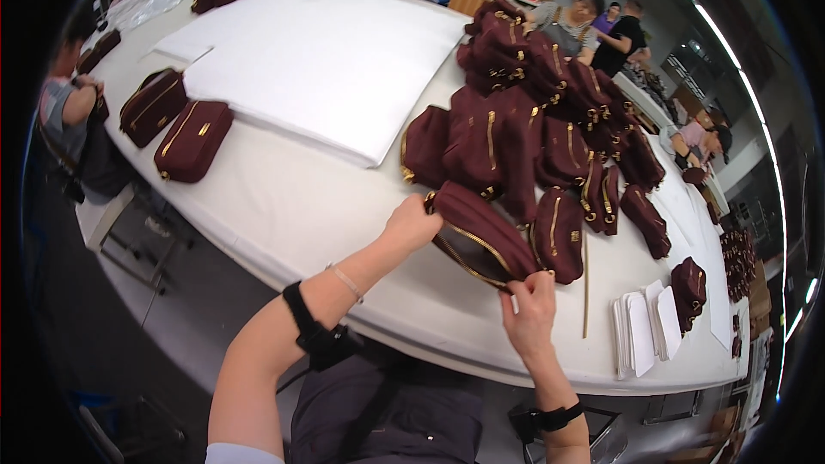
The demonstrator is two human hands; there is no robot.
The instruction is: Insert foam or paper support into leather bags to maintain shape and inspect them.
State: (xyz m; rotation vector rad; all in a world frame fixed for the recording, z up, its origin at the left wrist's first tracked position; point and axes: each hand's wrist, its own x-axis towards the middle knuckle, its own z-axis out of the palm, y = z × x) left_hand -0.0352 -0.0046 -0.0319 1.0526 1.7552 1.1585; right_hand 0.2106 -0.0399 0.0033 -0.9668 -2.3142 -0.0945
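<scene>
A maroon fabric bag with a gold zipper hangs between my hands, its zipper open and a dark lining showing. My left hand grips the bag's upper left end near a metal fitting. At the lower right end, my right hand pinches the other corner by the zipper's end. Just beyond the bag lies a heap of similar maroon bags with gold zippers and rings. One smaller maroon bag rests right beside the held one.
Stacked white sheets cover the table's middle. Two maroon bags stand at the left. To the right are a thin stick, white card pieces and another maroon bag. Several people work around the white table.
</scene>
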